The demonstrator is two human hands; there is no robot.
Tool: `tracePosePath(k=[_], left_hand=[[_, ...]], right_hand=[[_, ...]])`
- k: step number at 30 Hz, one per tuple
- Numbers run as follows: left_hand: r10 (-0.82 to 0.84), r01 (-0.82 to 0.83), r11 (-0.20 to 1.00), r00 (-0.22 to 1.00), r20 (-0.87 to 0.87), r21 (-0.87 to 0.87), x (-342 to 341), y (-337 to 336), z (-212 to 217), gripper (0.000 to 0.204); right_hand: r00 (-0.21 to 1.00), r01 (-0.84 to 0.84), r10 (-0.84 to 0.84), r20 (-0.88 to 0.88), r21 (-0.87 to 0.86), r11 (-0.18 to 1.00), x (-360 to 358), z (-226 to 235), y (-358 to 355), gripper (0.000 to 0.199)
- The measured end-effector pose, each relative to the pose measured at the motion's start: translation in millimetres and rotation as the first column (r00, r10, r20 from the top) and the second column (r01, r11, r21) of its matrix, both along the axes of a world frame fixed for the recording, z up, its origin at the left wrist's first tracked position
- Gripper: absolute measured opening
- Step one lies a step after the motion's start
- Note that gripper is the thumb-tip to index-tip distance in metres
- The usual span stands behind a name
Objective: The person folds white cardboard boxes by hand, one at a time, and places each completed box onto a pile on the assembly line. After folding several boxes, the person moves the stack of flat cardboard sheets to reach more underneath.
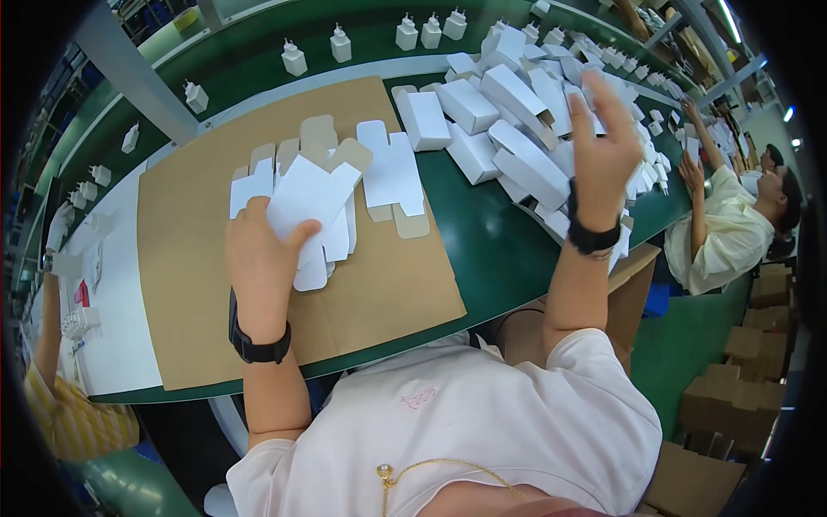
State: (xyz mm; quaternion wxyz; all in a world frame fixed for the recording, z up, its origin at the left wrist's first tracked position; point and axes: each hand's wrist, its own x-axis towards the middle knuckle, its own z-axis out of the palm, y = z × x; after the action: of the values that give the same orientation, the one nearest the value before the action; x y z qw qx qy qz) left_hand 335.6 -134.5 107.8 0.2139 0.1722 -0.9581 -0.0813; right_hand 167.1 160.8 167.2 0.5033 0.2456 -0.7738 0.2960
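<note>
My left hand (261, 258) grips a flat, unfolded white carton (312, 194) at its near left edge, thumb on top. Beneath it lie more flat cartons, their flaps fanned out. Just right of this stack, a single flat carton (392, 172) rests on the brown cardboard sheet (370, 293). Raised in front of the pile of folded white boxes, my right hand (607, 155) is open, fingers apart and slightly blurred, with nothing in it. One box (467, 107) in that heap lies on its side.
White pump bottles (341, 43) stand spaced along the green strip (250, 65) beyond the table. A co-worker (728, 228) sits at the right, and another person's sleeve (82, 418) shows at the left. Brown cartons (728, 401) are stacked on the floor at right.
</note>
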Motion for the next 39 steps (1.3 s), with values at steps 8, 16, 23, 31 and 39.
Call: tracePosePath(k=[8, 16, 23, 31, 39], left_hand=[[-0.054, 0.314, 0.613, 0.932, -0.359, 0.725, 4.8, 11.8, 4.0, 0.02], [-0.19, 0.441, 0.783, 0.841, -0.506, 0.438, 5.8, 24.2, 4.1, 0.013], [-0.369, 0.638, 0.673, 0.728, -0.577, 0.374, -3.8, 18.8, -8.9, 0.022], [-0.342, 0.639, 0.474, 0.768, -0.541, 0.606, 4.6, 41.7, -2.1, 0.073], [-0.303, 0.517, 0.141, 0.835, -0.46, 0.844, 6.0, 41.4, 2.2, 0.05]], right_hand=[[0.426, -0.743, 0.6, 0.677, -0.116, 0.659, 71.7, -21.2, -113.6, 0.037], [0.279, -0.718, 0.697, 0.66, -0.339, 0.608, 79.9, -40.1, -138.8, 0.048], [0.114, -0.763, 0.704, 0.701, -0.392, 0.514, 66.2, -39.6, -127.1, 0.029], [0.474, -0.766, 0.828, 0.298, -0.323, 0.555, 70.6, -49.6, -122.0, 0.034], [-0.193, -0.542, 0.89, 0.414, -0.801, 0.255, 78.9, -62.7, -129.6, 0.017]])
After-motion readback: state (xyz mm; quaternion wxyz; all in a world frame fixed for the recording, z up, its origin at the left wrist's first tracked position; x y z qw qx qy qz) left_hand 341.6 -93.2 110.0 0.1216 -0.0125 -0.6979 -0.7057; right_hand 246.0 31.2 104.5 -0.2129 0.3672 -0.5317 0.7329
